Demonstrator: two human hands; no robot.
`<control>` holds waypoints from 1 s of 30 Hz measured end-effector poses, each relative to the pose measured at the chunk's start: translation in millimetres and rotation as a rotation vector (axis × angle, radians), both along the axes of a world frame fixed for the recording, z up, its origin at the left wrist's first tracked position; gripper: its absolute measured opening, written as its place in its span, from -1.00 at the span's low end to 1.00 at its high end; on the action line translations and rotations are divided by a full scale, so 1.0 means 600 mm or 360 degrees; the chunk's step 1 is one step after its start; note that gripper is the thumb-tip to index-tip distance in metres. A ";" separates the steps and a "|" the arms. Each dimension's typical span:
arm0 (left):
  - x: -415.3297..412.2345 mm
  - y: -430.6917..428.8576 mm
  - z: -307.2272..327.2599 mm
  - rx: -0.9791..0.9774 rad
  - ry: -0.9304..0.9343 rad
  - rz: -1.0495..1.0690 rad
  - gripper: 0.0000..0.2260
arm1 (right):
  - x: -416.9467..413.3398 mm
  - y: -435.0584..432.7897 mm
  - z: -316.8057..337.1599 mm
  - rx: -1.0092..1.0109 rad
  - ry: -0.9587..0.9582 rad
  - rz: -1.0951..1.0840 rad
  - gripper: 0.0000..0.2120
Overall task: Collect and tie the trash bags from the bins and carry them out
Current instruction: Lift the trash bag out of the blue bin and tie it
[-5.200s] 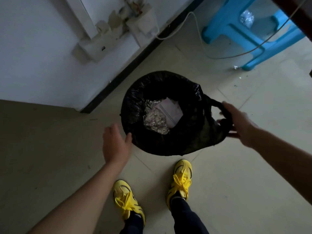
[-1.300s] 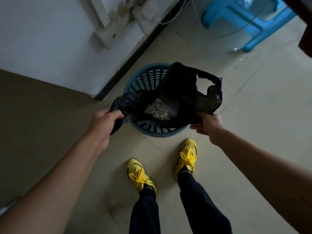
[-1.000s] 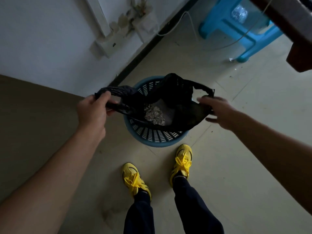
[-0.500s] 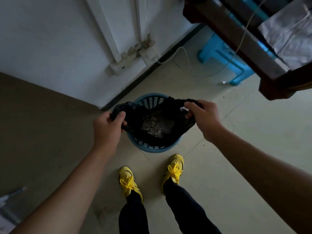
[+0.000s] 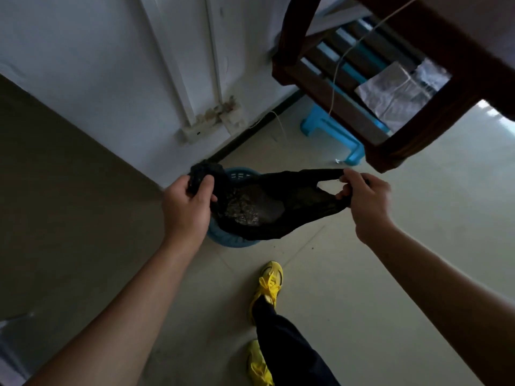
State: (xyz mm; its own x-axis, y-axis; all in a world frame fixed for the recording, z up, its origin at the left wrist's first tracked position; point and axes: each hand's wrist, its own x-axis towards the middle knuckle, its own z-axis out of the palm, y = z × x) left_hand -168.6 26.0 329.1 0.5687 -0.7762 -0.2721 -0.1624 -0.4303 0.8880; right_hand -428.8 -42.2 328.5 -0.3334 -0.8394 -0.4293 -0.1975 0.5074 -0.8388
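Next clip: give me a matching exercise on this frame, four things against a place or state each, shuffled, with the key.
Things:
1. black plastic trash bag
2. round blue slatted plastic bin
3. left hand
4. light blue plastic stool

Places or states:
A. under the dark wooden furniture, by the wall
B. stretched open between both hands
C. fist closed on a bunched handle
D. on the floor beneath the bag

Pairs: 1-B, 2-D, 3-C, 4-A. The right hand pinches the bag's other handle.
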 end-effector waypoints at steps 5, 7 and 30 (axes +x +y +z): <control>-0.063 0.075 0.047 -0.0234 -0.0086 -0.0037 -0.69 | -0.078 0.099 0.062 -0.0156 -0.0065 -0.0188 -0.80; -0.091 0.099 0.053 -0.0233 -0.0083 -0.0060 -0.70 | -0.103 0.127 0.081 -0.0162 -0.0103 -0.0216 -0.79; -0.335 0.126 -0.475 0.0082 0.0346 -0.0519 -0.47 | -0.436 0.124 -0.398 0.0132 -0.0089 -0.0314 -0.89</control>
